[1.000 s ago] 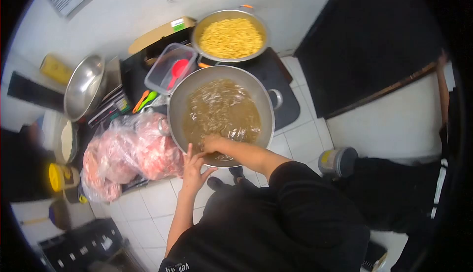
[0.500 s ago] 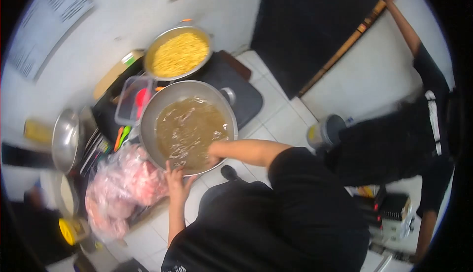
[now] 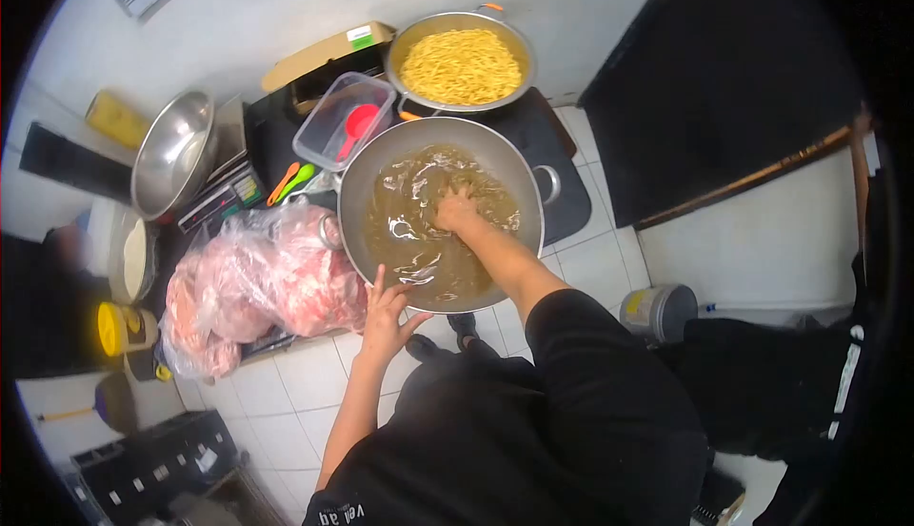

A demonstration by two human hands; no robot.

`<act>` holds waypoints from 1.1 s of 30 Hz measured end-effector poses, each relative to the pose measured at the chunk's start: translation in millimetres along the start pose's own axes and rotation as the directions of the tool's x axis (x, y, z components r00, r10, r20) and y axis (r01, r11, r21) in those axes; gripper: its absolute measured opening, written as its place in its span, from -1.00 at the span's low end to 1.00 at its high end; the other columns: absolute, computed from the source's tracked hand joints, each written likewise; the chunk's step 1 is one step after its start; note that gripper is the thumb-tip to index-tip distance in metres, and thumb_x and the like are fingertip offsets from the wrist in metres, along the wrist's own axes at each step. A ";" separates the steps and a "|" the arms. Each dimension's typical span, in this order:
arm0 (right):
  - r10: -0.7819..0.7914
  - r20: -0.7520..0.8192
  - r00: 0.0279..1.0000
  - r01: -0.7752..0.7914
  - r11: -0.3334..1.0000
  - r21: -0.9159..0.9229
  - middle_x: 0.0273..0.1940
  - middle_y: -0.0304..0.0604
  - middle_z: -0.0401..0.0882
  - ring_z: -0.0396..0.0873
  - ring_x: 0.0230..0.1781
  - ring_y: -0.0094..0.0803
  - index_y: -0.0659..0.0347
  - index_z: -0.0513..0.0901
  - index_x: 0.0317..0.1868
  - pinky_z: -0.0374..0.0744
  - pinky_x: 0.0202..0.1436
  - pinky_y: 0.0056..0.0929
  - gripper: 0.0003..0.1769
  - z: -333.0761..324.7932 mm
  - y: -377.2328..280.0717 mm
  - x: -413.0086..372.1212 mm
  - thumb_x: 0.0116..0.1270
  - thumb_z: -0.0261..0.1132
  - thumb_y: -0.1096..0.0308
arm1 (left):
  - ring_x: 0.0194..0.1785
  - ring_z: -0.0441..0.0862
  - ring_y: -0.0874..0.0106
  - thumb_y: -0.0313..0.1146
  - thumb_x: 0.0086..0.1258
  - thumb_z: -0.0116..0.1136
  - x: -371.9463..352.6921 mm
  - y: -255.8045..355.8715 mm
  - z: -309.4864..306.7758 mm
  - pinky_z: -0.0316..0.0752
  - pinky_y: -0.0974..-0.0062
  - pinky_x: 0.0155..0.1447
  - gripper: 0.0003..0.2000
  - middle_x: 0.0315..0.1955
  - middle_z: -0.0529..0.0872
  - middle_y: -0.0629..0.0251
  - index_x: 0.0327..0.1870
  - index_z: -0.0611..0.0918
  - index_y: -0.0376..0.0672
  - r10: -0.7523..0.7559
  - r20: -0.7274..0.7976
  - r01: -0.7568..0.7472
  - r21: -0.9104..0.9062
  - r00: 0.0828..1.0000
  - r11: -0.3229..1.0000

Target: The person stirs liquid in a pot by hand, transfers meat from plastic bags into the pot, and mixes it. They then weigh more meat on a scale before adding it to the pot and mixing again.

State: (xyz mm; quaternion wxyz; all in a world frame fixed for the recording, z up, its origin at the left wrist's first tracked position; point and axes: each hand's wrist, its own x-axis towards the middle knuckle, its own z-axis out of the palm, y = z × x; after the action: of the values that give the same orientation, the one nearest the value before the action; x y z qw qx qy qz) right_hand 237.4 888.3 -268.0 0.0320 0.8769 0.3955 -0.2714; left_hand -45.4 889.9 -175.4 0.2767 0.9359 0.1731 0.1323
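Observation:
A large grey metal pan point(image 3: 357, 188) with loop handles holds cloudy brown liquid point(image 3: 409, 226), its surface rippled. My right hand point(image 3: 457, 207) dips into the liquid near the pan's middle, fingers partly submerged and spread apart. At the near left rim, my left hand point(image 3: 386, 317) touches the pan with its fingers stretched out and apart. Just left of that hand lies a clear plastic bag of raw pink meat point(image 3: 267, 278). Behind the pan stands a second metal pan point(image 3: 528, 50) filled with yellow cut strips point(image 3: 462, 67) that look like fries.
A clear plastic tub point(image 3: 319, 126) holds a red scoop point(image 3: 357, 126). Green and orange utensils point(image 3: 293, 181) lie beside it. A steel bowl point(image 3: 176, 155) rests on what looks like a scale point(image 3: 224, 198). Another person in black point(image 3: 762, 383) is at right, near a grey bucket point(image 3: 662, 312).
My right hand has moved from the near rim to the middle of the liquid. My left hand stays at the rim. The view has shifted, and the other person's raised arm is lower.

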 end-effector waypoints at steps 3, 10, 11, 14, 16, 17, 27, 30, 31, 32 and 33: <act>-0.150 -0.004 0.989 0.150 0.988 0.023 0.52 -0.05 0.02 -0.01 0.49 0.12 0.05 0.49 0.31 0.24 0.38 0.24 -0.41 22.7 -46.1 -8.7 0.29 0.16 0.05 | 0.54 0.05 0.02 -0.12 0.09 0.45 -0.6 -2.0 -2.2 0.01 -0.36 0.41 -0.62 0.07 0.61 0.27 -0.21 0.66 -0.20 -0.003 -0.028 0.002 -0.034 1.000 0.999; -0.389 0.505 0.770 0.545 0.813 -0.205 0.07 0.07 0.62 0.55 0.15 -0.01 0.06 0.63 0.14 0.51 0.17 -0.06 -0.49 41.3 -39.0 -67.0 0.12 0.30 0.23 | 0.55 0.03 0.06 -0.08 0.11 0.44 -6.6 -4.6 -3.2 -0.02 -0.31 0.45 -0.65 0.11 0.60 0.27 -0.29 0.64 -0.18 -0.056 -0.045 0.054 -0.050 0.997 0.997; -0.449 0.457 0.768 0.566 0.810 -0.156 0.01 0.07 0.65 0.62 0.05 0.01 0.00 0.60 0.18 0.53 0.13 -0.07 -0.45 45.9 -19.7 -67.9 0.11 0.30 0.23 | 0.55 0.04 0.06 -0.08 0.14 0.42 -8.1 -6.5 -3.4 -0.02 -0.30 0.45 -0.65 0.14 0.59 0.26 -0.26 0.65 -0.16 -0.032 -0.024 0.031 -0.067 0.999 0.997; -0.502 0.432 0.750 0.627 0.748 -0.219 0.00 0.02 0.67 0.62 0.05 -0.02 0.03 0.69 0.05 0.56 0.09 -0.12 -0.57 12.5 10.5 -72.5 0.12 0.26 0.34 | 0.53 0.08 0.05 -0.08 0.19 0.39 -8.4 -7.1 -14.2 0.00 -0.26 0.46 -0.66 0.20 0.56 0.22 -0.18 0.67 -0.13 0.006 -0.019 -0.008 -0.129 1.000 0.992; -0.480 0.372 0.794 0.553 0.825 -0.116 -0.03 -0.01 0.69 0.63 0.01 -0.01 0.03 0.69 0.06 0.56 0.08 -0.11 -0.61 -44.0 -1.0 -90.2 0.18 0.27 0.35 | 0.48 0.20 0.03 -0.16 0.27 0.34 -6.2 -7.3 -38.7 0.12 -0.05 0.46 -0.66 0.26 0.51 0.13 -0.01 0.65 -0.11 0.003 -0.019 -0.009 -0.327 1.000 0.945; -0.502 0.373 0.781 0.576 0.809 -0.118 -0.03 -0.01 0.69 0.63 0.01 -0.01 0.03 0.69 0.06 0.56 0.08 -0.11 -0.61 -61.6 -2.9 -92.9 0.18 0.27 0.35 | 0.48 0.20 0.03 -0.16 0.27 0.34 -4.1 -17.6 -48.7 0.12 -0.05 0.46 -0.66 0.26 0.51 0.13 -0.01 0.65 -0.11 -0.016 -0.032 0.005 -0.310 0.999 0.951; -0.594 -0.158 0.789 0.614 0.771 0.166 -0.04 0.05 0.66 0.54 0.09 0.05 0.21 0.71 -0.03 0.47 0.23 -0.12 -0.70 -35.2 -0.5 -86.2 0.27 0.31 0.27 | 0.15 0.53 -0.11 -0.42 0.22 0.26 51.2 -195.9 -149.3 0.42 0.16 0.27 -0.48 0.09 0.58 -0.13 0.23 0.46 -0.30 -0.022 -0.682 0.351 0.347 0.731 0.870; -0.496 -0.291 0.818 0.575 0.694 0.433 0.07 0.09 0.61 0.46 0.19 0.11 0.21 0.67 0.03 0.41 0.30 -0.06 -0.64 -52.6 -13.0 -100.0 0.27 0.32 0.27 | 0.10 0.57 -0.08 -0.34 0.19 0.29 46.9 -189.2 -164.1 0.46 0.16 0.21 -0.47 0.07 0.60 -0.10 0.21 0.48 -0.30 -0.362 -0.509 0.583 0.384 0.781 0.716; -0.537 -0.319 0.781 0.618 0.739 0.269 0.13 0.14 0.56 0.43 0.22 0.12 0.23 0.64 0.08 0.38 0.33 -0.08 -0.61 -34.6 -5.0 -92.6 0.27 0.31 0.26 | 0.08 0.60 -0.03 -0.31 0.18 0.31 42.7 -184.5 -174.4 0.49 0.17 0.18 -0.49 0.04 0.63 -0.06 0.17 0.51 -0.30 -0.684 -0.325 0.750 0.404 0.653 0.524; -0.579 -0.336 0.742 0.639 0.763 0.095 0.18 0.18 0.50 0.39 0.26 0.13 0.25 0.61 0.12 0.35 0.36 -0.09 -0.57 -23.4 0.3 -89.2 0.28 0.31 0.26 | 0.04 0.63 0.01 -0.26 0.18 0.32 36.0 -203.5 -181.5 0.51 0.16 0.13 -0.50 -0.01 0.66 -0.02 0.13 0.54 -0.28 -0.696 -0.235 0.709 0.458 0.678 0.536; -0.571 -0.354 0.741 0.634 0.768 0.089 0.18 0.18 0.50 0.39 0.26 0.13 0.25 0.61 0.12 0.35 0.36 -0.09 -0.57 -23.4 0.1 -94.7 0.28 0.31 0.26 | 0.00 0.66 0.05 -0.21 0.18 0.33 28.2 -226.1 -191.5 0.53 0.16 0.09 -0.52 -0.06 0.69 0.01 0.10 0.57 -0.26 -0.705 -0.145 0.663 0.508 0.694 0.549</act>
State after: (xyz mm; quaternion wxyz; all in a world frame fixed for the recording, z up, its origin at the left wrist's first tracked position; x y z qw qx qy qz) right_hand 196.9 830.5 -200.7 -0.2098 0.7299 0.6288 -0.1666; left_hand -142.4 1169.5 -143.1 0.0465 0.8360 0.5418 -0.0740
